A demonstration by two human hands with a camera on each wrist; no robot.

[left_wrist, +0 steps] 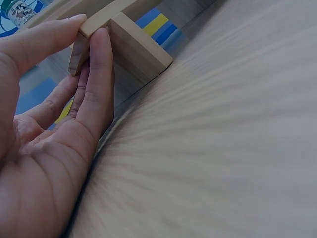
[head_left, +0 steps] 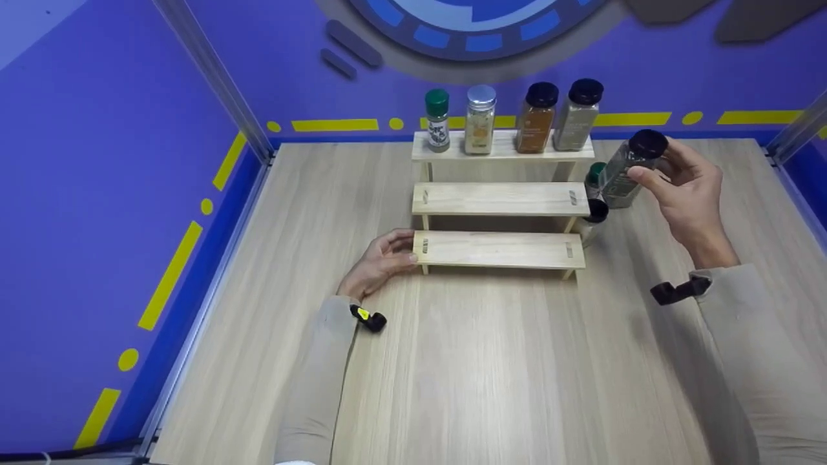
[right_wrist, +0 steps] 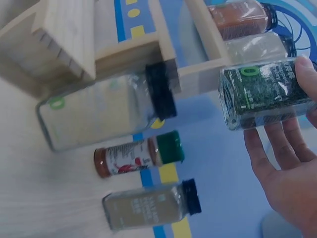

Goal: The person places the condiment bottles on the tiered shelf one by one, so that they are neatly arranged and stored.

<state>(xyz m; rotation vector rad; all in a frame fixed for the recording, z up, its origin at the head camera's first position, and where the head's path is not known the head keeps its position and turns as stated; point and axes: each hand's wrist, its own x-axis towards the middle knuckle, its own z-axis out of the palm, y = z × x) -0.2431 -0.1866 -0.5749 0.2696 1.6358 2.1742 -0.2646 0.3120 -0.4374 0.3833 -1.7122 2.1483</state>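
A three-step wooden rack (head_left: 497,250) stands on the table. My left hand (head_left: 380,261) pinches the left end of its lowest step; in the left wrist view the thumb lies on top of the board (left_wrist: 116,12). My right hand (head_left: 696,197) holds a spice jar (head_left: 620,175) with a black lid, tilted and raised to the right of the rack. Dark green flakes fill this jar (right_wrist: 267,91) in the right wrist view. On the top step stand a small green-capped jar (head_left: 438,132), a silver-capped jar (head_left: 479,126), a black-capped orange-brown jar (head_left: 535,126) and a black-capped greyish jar (head_left: 576,123).
Beside the rack's right side stand a pale black-capped jar (right_wrist: 94,111), a small green-capped jar (right_wrist: 126,157) and another black-capped jar (right_wrist: 146,206), partly hidden in the head view. Blue-purple panels (head_left: 129,161) border the table at the back and sides.
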